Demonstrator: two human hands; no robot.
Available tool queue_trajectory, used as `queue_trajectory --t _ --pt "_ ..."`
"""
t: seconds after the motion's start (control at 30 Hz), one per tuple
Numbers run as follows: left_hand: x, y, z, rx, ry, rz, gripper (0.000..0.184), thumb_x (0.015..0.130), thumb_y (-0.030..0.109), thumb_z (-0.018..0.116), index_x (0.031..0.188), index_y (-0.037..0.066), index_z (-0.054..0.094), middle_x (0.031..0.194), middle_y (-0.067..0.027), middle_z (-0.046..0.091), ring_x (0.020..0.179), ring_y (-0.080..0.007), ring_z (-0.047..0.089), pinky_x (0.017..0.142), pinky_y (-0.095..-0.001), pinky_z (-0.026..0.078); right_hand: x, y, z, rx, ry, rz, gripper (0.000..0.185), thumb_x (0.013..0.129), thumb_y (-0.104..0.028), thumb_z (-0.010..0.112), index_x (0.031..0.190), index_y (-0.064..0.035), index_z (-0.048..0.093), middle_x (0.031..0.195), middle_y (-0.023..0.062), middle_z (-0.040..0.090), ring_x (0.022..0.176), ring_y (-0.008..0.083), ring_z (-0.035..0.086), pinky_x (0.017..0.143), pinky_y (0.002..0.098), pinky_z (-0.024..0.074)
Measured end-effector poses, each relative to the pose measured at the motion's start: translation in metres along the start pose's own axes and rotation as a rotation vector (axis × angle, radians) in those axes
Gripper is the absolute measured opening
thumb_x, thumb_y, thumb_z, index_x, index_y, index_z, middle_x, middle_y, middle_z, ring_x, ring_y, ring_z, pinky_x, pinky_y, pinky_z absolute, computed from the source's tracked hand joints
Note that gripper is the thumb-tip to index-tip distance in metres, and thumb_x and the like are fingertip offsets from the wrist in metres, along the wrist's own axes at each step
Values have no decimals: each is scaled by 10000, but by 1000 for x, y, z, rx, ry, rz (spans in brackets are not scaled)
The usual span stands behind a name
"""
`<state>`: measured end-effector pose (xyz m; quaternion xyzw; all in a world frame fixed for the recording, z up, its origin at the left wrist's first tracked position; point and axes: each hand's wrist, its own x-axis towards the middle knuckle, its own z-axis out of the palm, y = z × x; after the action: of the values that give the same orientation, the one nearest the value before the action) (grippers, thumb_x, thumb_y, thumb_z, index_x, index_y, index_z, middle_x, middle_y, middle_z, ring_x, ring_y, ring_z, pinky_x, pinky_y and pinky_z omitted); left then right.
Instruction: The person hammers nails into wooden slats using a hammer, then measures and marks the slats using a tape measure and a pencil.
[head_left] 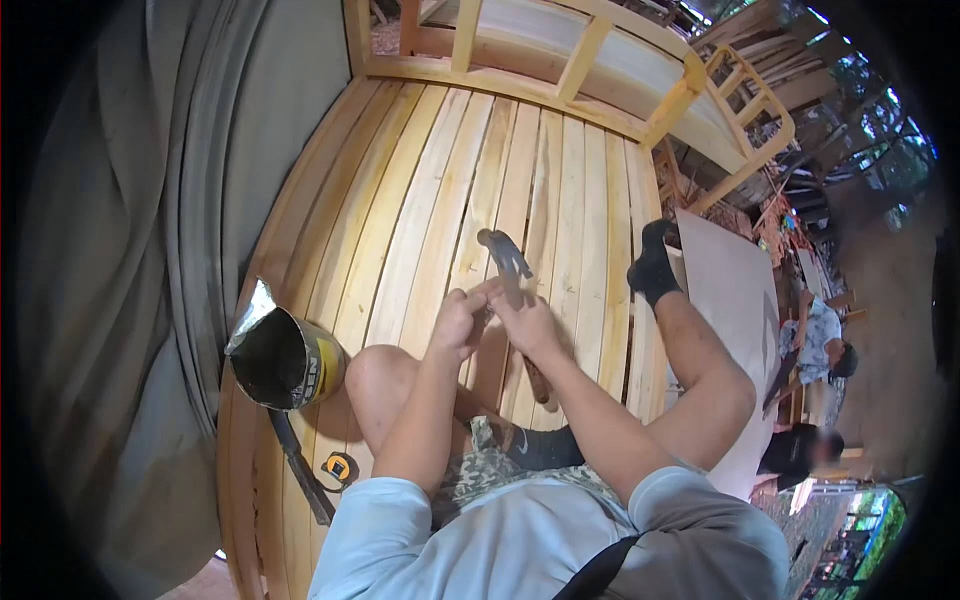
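Observation:
A claw hammer (508,262) is held in my right hand (527,322), its metal head up and away from me and its handle coming out below the hand toward my lap. My left hand (459,322) is closed just left of it, its fingertips meeting those of the right hand near the hammer's neck. Whatever small thing may be between the left fingers is too small to make out. Both hands are above the slatted wooden platform (420,200), between my bent legs.
A cut-open bucket (290,360) stands at the left, beside a dark long tool (298,465) and a tape measure (339,467). Grey cloth (170,250) hangs along the left. A wooden railing (520,85) borders the far end. Two people (822,340) (800,450) are at the right.

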<state>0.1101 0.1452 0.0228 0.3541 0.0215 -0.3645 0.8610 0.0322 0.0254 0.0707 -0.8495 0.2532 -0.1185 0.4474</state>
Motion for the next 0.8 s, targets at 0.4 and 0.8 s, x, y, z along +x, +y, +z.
queue_trajectory --t 0.4,0.8 --pt "21 2 -7 96 783 288 182 919 -55 416 1043 -113 537 1028 -216 637 763 -205 600 617 -283 517 -28 56 -10 -216 -111 174 306 830 -364 686 994 -110 726 857 207 710 885 413 691 784 491 543" --pt "8 65 -33 -466 587 375 219 882 80 450 972 -45 606 806 -83 589 679 -182 503 652 -315 425 -91 -89 -33 683 -864 -152 256 955 -82 608 1195 -20 672 1070 118 709 1011 201 665 908 343 512"
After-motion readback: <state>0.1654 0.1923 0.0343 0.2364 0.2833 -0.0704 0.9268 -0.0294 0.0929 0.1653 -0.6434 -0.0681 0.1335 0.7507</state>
